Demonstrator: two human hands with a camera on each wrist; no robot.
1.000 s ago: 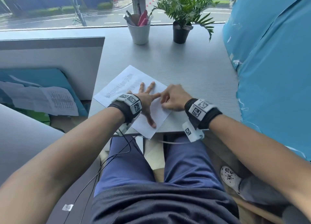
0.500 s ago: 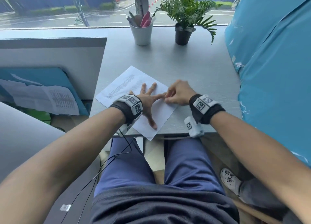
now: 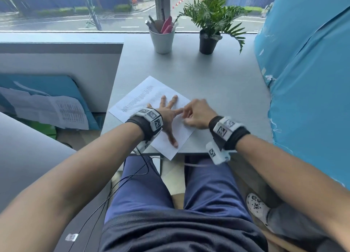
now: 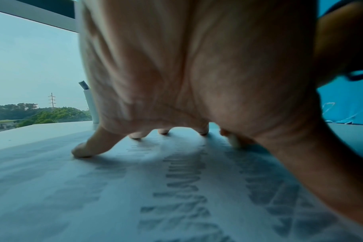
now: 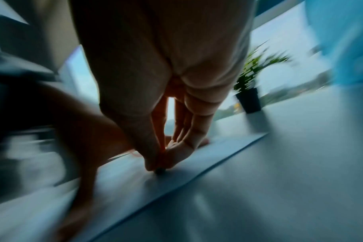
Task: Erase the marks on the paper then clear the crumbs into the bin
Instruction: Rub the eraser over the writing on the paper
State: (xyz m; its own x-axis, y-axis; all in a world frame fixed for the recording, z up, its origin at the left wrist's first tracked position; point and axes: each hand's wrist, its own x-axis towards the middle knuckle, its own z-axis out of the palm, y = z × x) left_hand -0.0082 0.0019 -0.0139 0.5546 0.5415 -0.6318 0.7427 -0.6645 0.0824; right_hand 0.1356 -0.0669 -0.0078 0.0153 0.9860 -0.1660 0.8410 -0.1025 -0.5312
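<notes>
Grey desk [image 3: 217,77] by window, paper [image 3: 151,92] near front edge | head: left hand [image 3: 166,115] splayed flat, pinning paper; right hand [image 3: 197,113] pinching | left wrist: marks [image 4: 184,176] unerased | right wrist: eraser [image 5: 160,171] pinched, on paper | erasing step; next, likely rubbing remaining marks; bin unseen.

A white rectangular sheet of paper [image 3: 151,104] bearing rows of grey pencil marks [image 4: 182,183] lies flat and askew on the grey desk, its near corner overhanging the desk edge, while a small dark eraser tip [image 5: 160,171] presses onto it.
</notes>
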